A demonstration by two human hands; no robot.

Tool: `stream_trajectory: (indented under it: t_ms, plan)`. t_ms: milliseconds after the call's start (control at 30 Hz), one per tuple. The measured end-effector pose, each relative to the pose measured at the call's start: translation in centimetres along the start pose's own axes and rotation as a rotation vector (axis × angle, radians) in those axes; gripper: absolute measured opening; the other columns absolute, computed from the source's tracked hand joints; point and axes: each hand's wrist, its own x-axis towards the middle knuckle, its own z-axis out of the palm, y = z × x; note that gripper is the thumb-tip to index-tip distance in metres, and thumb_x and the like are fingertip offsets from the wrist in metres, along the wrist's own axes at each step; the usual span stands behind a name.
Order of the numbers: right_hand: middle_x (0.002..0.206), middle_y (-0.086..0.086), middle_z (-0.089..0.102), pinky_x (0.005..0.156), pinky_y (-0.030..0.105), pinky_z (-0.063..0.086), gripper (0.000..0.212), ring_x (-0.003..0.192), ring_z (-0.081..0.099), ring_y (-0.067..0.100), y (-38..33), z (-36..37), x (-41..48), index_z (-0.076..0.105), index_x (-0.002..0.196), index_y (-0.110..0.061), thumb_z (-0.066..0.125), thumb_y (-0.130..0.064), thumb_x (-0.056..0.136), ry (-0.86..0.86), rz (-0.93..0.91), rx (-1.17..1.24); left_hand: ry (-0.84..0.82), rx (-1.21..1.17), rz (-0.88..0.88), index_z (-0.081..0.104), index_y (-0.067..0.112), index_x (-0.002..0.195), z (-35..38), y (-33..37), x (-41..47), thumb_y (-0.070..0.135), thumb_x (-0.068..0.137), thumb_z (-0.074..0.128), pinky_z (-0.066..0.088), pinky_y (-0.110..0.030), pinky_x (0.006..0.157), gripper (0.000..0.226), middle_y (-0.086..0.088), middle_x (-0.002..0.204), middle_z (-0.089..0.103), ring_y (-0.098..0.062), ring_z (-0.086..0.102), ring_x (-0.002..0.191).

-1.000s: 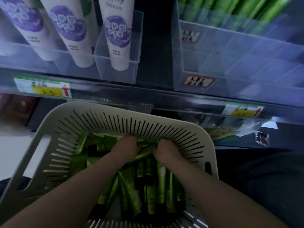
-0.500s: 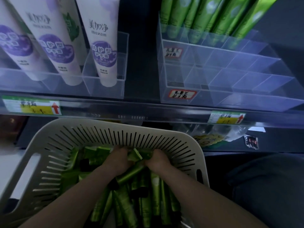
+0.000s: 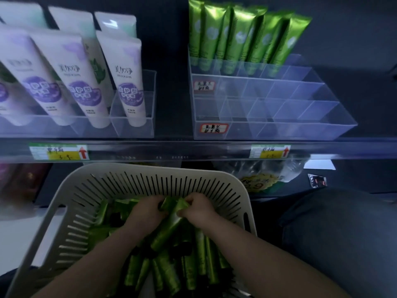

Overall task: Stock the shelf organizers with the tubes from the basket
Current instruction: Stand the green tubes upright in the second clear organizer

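Observation:
A white slotted basket (image 3: 150, 181) sits below the shelf, holding several green tubes with black caps (image 3: 171, 274). Both hands are inside it at the far end. My left hand (image 3: 146, 214) and my right hand (image 3: 198, 208) both grip the flat crimped end of a green tube (image 3: 169, 224) that lies tilted on the pile. Above on the shelf stands a clear tiered organizer (image 3: 277, 108); its back row holds several upright green tubes (image 3: 242, 37), and its front rows hold nothing.
A clear organizer at the left (image 3: 133, 117) holds white and purple tubes (image 3: 126, 80). The shelf edge (image 3: 193, 149) carries price labels (image 3: 59, 152). A plastic bag (image 3: 264, 177) lies under the shelf at right. A dark clothed knee (image 3: 335, 233) is at the right.
The view has tilted up, showing more of the shelf. Both hands have gathered one green tube's end and lifted it slightly from the pile.

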Motion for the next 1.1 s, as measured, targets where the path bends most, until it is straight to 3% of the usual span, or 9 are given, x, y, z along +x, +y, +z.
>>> stream_trajectory:
  t_ms: [67,233,400,633,800,900,1000,1100]
  plan:
    - [0.095,0.001,0.058,0.069,0.021,0.039,0.031,0.085,0.051,0.012,-0.2,-0.2,-0.7,0.061,0.108,-0.014,0.072,-0.017,0.078,0.009,-0.015,0.007,0.019,0.004,0.002,0.068,0.020,0.102,-0.3,0.4,-0.7,0.016,0.083,0.062,0.050,-0.025,0.079,0.019,0.003,0.102,0.069,-0.014,0.061,0.093]
    - [0.110,0.005,0.063,0.077,0.025,0.049,0.038,0.098,0.058,0.018,-0.4,-1.0,-2.8,0.063,0.113,-0.013,0.073,-0.012,0.075,0.012,-0.052,0.081,0.083,-0.022,0.029,0.066,0.029,0.092,-0.8,1.8,-2.6,0.013,0.082,0.064,0.039,-0.015,0.062,0.019,0.015,0.087,0.062,-0.005,0.057,0.083]
    - [0.102,-0.002,0.063,0.080,0.028,0.052,0.031,0.097,0.059,0.017,-0.4,-2.0,-5.0,0.065,0.102,-0.020,0.074,-0.013,0.073,0.046,-0.113,0.068,0.098,-0.045,0.016,0.063,0.032,0.086,-1.1,3.2,-4.3,0.018,0.084,0.062,0.040,-0.011,0.058,0.015,0.016,0.085,0.064,0.001,0.057,0.078]
    - [0.090,-0.004,0.062,0.065,0.019,0.045,0.023,0.089,0.060,0.014,-0.6,-3.4,-7.9,0.061,0.086,-0.024,0.073,-0.009,0.073,0.086,-0.253,0.062,0.169,-0.009,0.038,0.062,0.028,0.083,-1.7,5.6,-6.3,0.020,0.085,0.062,0.041,-0.010,0.056,0.008,0.013,0.081,0.064,0.003,0.057,0.073]
    - [0.094,-0.004,0.063,0.061,0.015,0.044,0.025,0.087,0.059,0.011,-1.1,-4.8,-9.2,0.066,0.096,-0.019,0.073,-0.010,0.073,0.110,-0.333,0.055,0.222,-0.008,0.055,0.058,0.022,0.087,-2.6,7.9,-7.5,0.021,0.089,0.058,0.040,-0.017,0.061,0.002,0.007,0.085,0.061,-0.003,0.056,0.077]
    - [0.088,-0.010,0.060,0.059,0.011,0.042,0.024,0.081,0.056,0.005,-1.7,-6.1,-9.9,0.066,0.098,-0.019,0.071,-0.010,0.076,0.153,-0.378,0.046,0.257,-0.001,0.111,0.056,0.025,0.088,-3.8,9.7,-8.1,0.021,0.089,0.058,0.036,-0.011,0.056,0.005,0.011,0.081,0.059,0.001,0.054,0.074]
    - [0.093,-0.004,0.067,0.070,0.016,0.049,0.023,0.085,0.060,0.009,-2.2,-7.8,-10.3,0.069,0.097,-0.015,0.071,-0.010,0.075,0.225,-0.436,0.053,0.290,0.004,0.172,0.052,0.034,0.092,-5.1,11.6,-8.4,0.021,0.088,0.059,0.034,-0.007,0.056,0.015,0.016,0.078,0.058,0.006,0.052,0.071]
    - [0.094,-0.003,0.068,0.067,0.011,0.047,0.023,0.086,0.061,0.008,-2.6,-10.0,-10.9,0.068,0.095,-0.018,0.071,-0.006,0.075,0.232,-0.472,0.123,0.320,0.029,0.221,0.051,0.034,0.094,-6.4,13.9,-8.2,0.022,0.088,0.060,0.032,-0.006,0.059,0.016,0.018,0.079,0.054,0.007,0.049,0.073]
